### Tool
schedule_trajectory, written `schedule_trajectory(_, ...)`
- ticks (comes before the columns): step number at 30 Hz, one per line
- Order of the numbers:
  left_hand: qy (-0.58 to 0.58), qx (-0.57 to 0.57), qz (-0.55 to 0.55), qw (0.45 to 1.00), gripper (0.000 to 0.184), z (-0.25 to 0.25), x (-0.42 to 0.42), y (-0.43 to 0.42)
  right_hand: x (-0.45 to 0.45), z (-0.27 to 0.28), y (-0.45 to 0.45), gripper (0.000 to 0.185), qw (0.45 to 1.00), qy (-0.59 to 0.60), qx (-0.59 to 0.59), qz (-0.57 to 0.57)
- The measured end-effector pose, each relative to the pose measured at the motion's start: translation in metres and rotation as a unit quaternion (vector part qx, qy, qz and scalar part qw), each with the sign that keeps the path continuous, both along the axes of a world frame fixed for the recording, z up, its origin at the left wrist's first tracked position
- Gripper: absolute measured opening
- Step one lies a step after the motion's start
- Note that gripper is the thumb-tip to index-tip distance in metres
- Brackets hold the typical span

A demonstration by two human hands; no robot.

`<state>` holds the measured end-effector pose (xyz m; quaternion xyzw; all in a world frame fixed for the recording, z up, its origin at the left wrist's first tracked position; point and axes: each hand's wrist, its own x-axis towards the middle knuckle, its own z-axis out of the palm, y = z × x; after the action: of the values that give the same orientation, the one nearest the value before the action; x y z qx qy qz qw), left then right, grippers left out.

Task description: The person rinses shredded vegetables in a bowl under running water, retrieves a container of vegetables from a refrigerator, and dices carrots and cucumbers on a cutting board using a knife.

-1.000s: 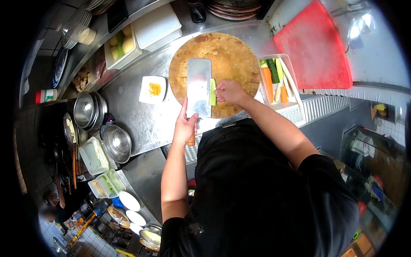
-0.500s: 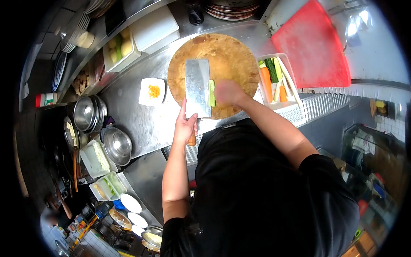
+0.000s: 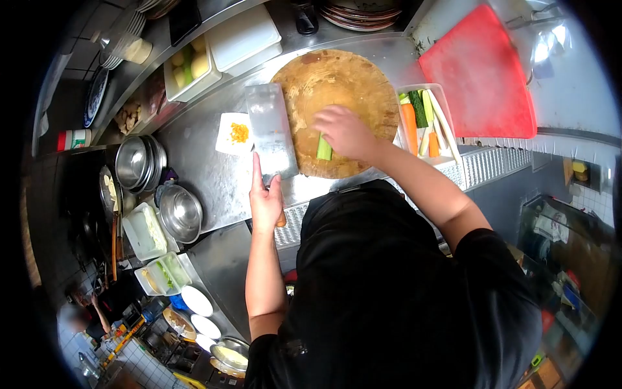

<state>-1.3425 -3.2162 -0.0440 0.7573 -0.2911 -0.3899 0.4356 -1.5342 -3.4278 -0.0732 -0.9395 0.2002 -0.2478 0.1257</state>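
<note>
My left hand (image 3: pixel 266 202) grips the wooden handle of a cleaver (image 3: pixel 271 129), its index finger stretched along the blade. The broad blade lies flat across the left edge of a round wooden chopping block (image 3: pixel 363 78), partly beyond it. On the block, my right hand (image 3: pixel 346 131) curls over the far end of a light green vegetable piece (image 3: pixel 324 149); its fingertips are partly hidden. Left of the blade, a white square dish (image 3: pixel 225 137) holds small orange bits (image 3: pixel 240 133).
Right of the block sits a white tray (image 3: pixel 444 104) with carrot, cucumber and pale green sticks. A red cutting board (image 3: pixel 483 78) leans behind it. Steel bowls (image 3: pixel 180 214) and lidded tubs (image 3: pixel 240 39) stand left and at the back. A person (image 3: pixel 97 318) is far off, lower left.
The cleaver has moved left, away from the green piece and partly off the block. My right hand has shifted over the far end of that piece, which has turned slightly.
</note>
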Motion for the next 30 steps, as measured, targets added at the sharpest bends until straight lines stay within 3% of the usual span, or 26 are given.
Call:
schedule_trajectory(3, 0.008, 0.006, 0.020, 1.000, 0.081, 0.001, -0.002, 0.001, 0.004, -0.015, -0.015, 0.020, 0.976, 0.074, 0.082, 0.187)
schedule_trajectory(6, 0.013, 0.012, 0.032, 0.999, 0.082, 0.004, -0.007, 0.003, 0.000, -0.003, -0.025, 0.019, 0.961, 0.207, 0.090, 0.160)
schedule_trajectory(11, 0.044, 0.015, 0.046, 0.998, 0.081, 0.007, -0.020, 0.008, -0.024, -0.033, -0.014, 0.014, 0.923, 0.131, 0.356, -0.071)
schedule_trajectory(15, 0.080, 0.008, 0.024, 0.996, 0.081, 0.000, -0.033, 0.004, -0.021, -0.046, 0.005, 0.022, 0.778, -0.026, 0.586, -0.225)
schedule_trajectory(18, 0.104, 0.024, -0.011, 0.994, 0.080, -0.002, -0.044, -0.006, -0.022, -0.045, 0.005, 0.022, 0.763, -0.029, 0.603, -0.231)
schedule_trajectory(21, 0.093, 0.034, -0.048, 0.994, 0.082, -0.003, -0.050, -0.013, -0.023, -0.055, 0.001, 0.021, 0.799, -0.036, 0.565, -0.205)
schedule_trajectory(24, 0.091, 0.032, -0.063, 0.993, 0.081, -0.004, -0.052, -0.014, -0.025, -0.056, 0.004, 0.022, 0.771, -0.072, 0.595, -0.216)
schedule_trajectory(30, 0.089, 0.026, -0.068, 0.993, 0.080, -0.009, -0.053, -0.012, -0.023, -0.055, 0.005, 0.021, 0.778, -0.056, 0.583, -0.227)
